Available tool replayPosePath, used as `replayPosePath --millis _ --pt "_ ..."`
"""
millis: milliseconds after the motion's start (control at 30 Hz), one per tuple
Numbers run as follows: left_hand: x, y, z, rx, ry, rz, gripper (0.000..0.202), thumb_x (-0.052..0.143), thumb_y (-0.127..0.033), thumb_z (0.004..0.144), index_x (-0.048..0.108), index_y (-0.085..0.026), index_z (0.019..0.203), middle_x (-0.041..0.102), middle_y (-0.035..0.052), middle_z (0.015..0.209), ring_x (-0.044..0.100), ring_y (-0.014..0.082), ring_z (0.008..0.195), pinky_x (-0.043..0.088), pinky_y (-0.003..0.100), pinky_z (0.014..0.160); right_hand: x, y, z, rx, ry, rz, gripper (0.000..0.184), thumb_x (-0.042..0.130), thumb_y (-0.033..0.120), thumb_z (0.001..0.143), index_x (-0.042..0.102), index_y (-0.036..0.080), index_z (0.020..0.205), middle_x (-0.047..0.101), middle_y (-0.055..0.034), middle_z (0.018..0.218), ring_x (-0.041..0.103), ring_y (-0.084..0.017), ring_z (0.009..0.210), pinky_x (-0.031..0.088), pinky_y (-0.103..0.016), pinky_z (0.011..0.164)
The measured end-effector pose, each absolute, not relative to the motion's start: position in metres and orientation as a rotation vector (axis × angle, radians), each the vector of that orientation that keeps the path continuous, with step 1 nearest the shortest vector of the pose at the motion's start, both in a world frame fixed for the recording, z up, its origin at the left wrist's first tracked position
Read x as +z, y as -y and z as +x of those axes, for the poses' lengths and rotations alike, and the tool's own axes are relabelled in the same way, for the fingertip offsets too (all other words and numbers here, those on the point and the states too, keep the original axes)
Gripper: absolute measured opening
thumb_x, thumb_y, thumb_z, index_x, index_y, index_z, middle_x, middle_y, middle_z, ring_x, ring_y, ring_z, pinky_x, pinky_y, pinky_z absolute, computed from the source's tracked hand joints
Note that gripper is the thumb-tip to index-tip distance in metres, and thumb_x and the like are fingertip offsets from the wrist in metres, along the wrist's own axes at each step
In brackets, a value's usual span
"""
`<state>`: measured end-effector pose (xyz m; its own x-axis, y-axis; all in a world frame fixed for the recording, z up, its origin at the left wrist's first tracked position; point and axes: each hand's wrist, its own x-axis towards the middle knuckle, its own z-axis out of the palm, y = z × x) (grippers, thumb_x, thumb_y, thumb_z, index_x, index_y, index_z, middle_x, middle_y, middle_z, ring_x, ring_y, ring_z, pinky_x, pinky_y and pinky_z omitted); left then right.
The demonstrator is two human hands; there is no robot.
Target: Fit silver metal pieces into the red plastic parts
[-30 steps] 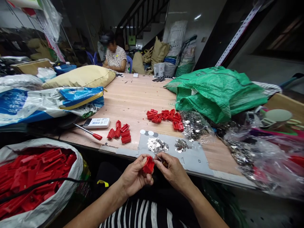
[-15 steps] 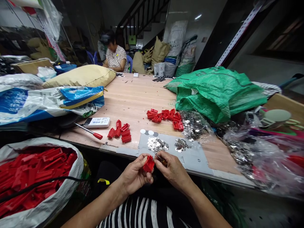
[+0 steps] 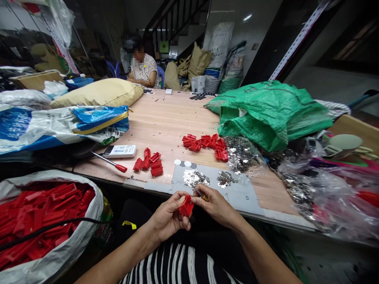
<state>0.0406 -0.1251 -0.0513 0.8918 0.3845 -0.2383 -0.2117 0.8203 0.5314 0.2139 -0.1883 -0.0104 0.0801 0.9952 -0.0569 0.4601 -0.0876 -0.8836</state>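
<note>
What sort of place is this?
Probably a small assembly workshop: a sack full of red plastic parts, small metal pieces heaped on the worktable, and another person seated at its far end.

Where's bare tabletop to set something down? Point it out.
Widest: mostly bare tabletop between the beige sack and green sack, beyond the red parts. Smaller: a strip right of the grey sheet, up to the clear plastic bags. Crowded: left around the blue-white sack, right under those bags.
</note>
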Motion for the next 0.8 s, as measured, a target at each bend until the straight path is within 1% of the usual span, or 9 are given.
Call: replayPosePath --millis 167,300,400,500,533,600,667,700,800 --pt "-0.055 0.124 0.041 0.318 -0.327 0.543 0.011 0.050 -0.023 0.091 0.054 -0.018 0.100 0.061 -0.0010 0.061 0.055 0.0088 0.040 0.051 0.026 0.047 -0.019 0.189 0.210 0.975 1.476 -1.636 0.015 0.055 0.024 0.083 0.044 0.020 0.075 0.047 0.0045 0.072 0.043 -0.012 0.068 0.036 -0.024 0.062" --pt "-0.059 0.124 0.043 0.303 -0.355 0.513 0.013 0.053 -0.025 0.089 0.055 -0.018 0.099 0.061 -0.0006 0.061 0.054 0.0082 0.039 0.050 0.024 0.047 -0.024 0.192 0.210 0.930 1.498 -1.656 0.015 0.054 0.022 0.083 0.041 0.021 0.075 0.046 0.0048 0.072 0.041 -0.012 0.067 0.035 -0.024 0.062" --pt "-0.057 0.123 0.044 0.279 -0.395 0.532 0.020 0.052 -0.033 0.089 0.055 -0.019 0.104 0.062 0.0003 0.064 0.055 0.0085 0.042 0.050 0.025 0.050 -0.026 0.193 0.212 0.937 1.465 -1.640 0.015 0.054 0.025 0.084 0.042 0.021 0.075 0.045 0.0045 0.072 0.041 -0.012 0.068 0.036 -0.024 0.062" --pt "-0.051 0.121 0.042 0.297 -0.466 0.718 0.037 0.045 -0.046 0.090 0.054 -0.021 0.116 0.063 0.0016 0.068 0.058 0.0112 0.045 0.050 0.028 0.053 -0.027 0.193 0.214 0.911 1.388 -1.648 0.018 0.053 0.031 0.085 0.044 0.020 0.075 0.046 0.0037 0.072 0.042 -0.013 0.069 0.037 -0.025 0.062" --pt "-0.048 0.121 0.041 0.346 -0.503 0.835 0.041 0.047 -0.048 0.089 0.055 -0.021 0.119 0.062 0.0015 0.069 0.058 0.0115 0.047 0.049 0.027 0.054 -0.027 0.194 0.215 0.897 1.358 -1.658 0.019 0.053 0.033 0.085 0.044 0.020 0.075 0.046 0.0035 0.072 0.042 -0.013 0.068 0.037 -0.025 0.062" --pt "-0.043 0.120 0.039 0.514 -0.570 1.134 0.044 0.062 -0.043 0.081 0.059 -0.022 0.120 0.061 0.0026 0.078 0.059 0.0126 0.058 0.047 0.025 0.058 -0.028 0.195 0.215 0.871 1.318 -1.685 0.021 0.054 0.036 0.084 0.044 0.020 0.075 0.046 0.0037 0.071 0.042 -0.013 0.067 0.037 -0.025 0.061" --pt "-0.039 0.120 0.037 0.709 -0.594 1.428 0.045 0.076 -0.031 0.069 0.067 -0.023 0.112 0.061 0.0049 0.090 0.058 0.0158 0.073 0.046 0.025 0.066 -0.029 0.195 0.213 0.862 1.312 -1.701 0.022 0.054 0.037 0.084 0.044 0.020 0.074 0.045 0.0040 0.070 0.041 -0.013 0.066 0.036 -0.025 0.060" --pt "-0.038 0.121 0.037 0.783 -0.587 1.538 0.043 0.078 -0.026 0.066 0.069 -0.024 0.108 0.061 0.0061 0.095 0.057 0.0180 0.080 0.046 0.026 0.071 -0.030 0.196 0.212 0.863 1.313 -1.702 0.022 0.054 0.038 0.084 0.044 0.020 0.074 0.045 0.0041 0.070 0.041 -0.013 0.066 0.035 -0.025 0.060" --pt "-0.035 0.122 0.038 0.867 -0.568 1.684 0.033 0.073 -0.020 0.072 0.071 -0.025 0.105 0.064 0.0080 0.096 0.056 0.0219 0.088 0.043 0.031 0.082 -0.031 0.196 0.209 0.888 1.296 -1.686 0.023 0.052 0.039 0.086 0.045 0.020 0.075 0.044 0.0040 0.070 0.040 -0.012 0.065 0.035 -0.025 0.060"
